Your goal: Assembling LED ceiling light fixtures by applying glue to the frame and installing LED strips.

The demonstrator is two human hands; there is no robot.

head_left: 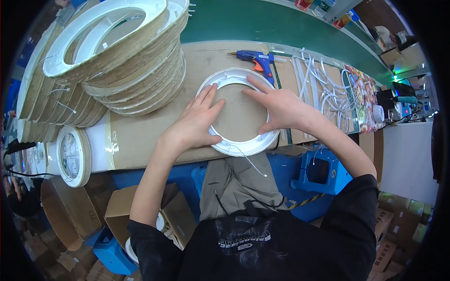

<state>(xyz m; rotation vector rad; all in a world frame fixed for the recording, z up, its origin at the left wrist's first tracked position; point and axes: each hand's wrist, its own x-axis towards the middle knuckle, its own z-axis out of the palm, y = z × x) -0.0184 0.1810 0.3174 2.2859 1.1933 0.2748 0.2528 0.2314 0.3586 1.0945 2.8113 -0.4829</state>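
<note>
A white plastic ring (243, 149) lies on the cardboard-covered bench in front of me, with a thin white wire trailing off its near edge. My left hand (194, 122) rests on the ring's left side, fingers spread over the rim and thumb lower down. On the opposite side, my right hand (283, 108) touches the rim with its fingers apart and its thumb at the lower right. Both hands are open. Just beyond the ring lies a blue glue gun (257, 58) with an orange trigger.
Tall stacks of beige-sided white rings (136, 93) stand at the left. Another round piece (74, 157) sits by the bench's front edge. White cables and strips (323, 89) lie at the right. Below are a blue stool (323, 171) and an open cardboard box (123, 210).
</note>
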